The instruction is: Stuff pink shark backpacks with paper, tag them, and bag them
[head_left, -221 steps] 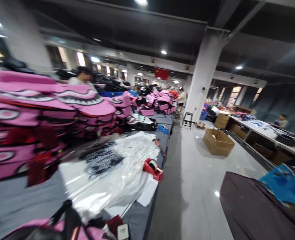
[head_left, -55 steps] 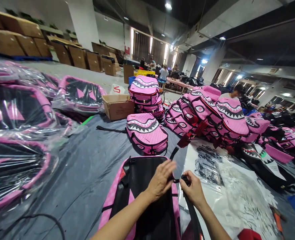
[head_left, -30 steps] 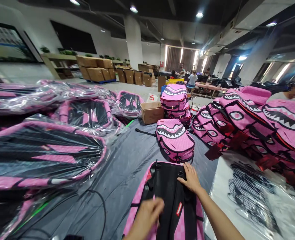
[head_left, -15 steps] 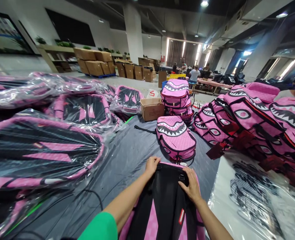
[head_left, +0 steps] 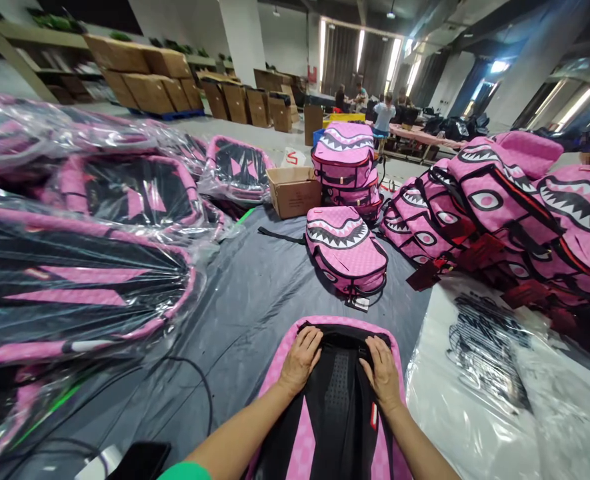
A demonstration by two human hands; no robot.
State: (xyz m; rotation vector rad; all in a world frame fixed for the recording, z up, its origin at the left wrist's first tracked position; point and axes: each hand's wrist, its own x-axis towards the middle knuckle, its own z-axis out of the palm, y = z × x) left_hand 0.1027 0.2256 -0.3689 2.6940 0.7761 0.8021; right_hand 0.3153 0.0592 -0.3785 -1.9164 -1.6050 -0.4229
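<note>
A pink and black backpack [head_left: 305, 437] lies in front of me with its black back panel and straps facing up. Near its far end, my left hand [head_left: 302, 360] grips the strap on the left side, fingers bent over it. On the opposite side my right hand [head_left: 382, 373] has its fingers curled on the other strap, the thumb toward the middle. Both fingertips are partly hidden against the black fabric. Just beyond lies another pink backpack [head_left: 347, 250] with a shark-mouth print, front side up.
Plastic-wrapped backpacks [head_left: 85, 287] are piled on the left. Shark-print backpacks [head_left: 495, 200] with red tags are heaped on the right, beside clear printed plastic bags [head_left: 475, 373]. A cardboard box [head_left: 295, 192] stands behind. A black phone [head_left: 139, 460] lies at lower left.
My hands have shifted from the backpack's far edge down onto its straps, and its pink far rim now shows. The view has tilted downward.
</note>
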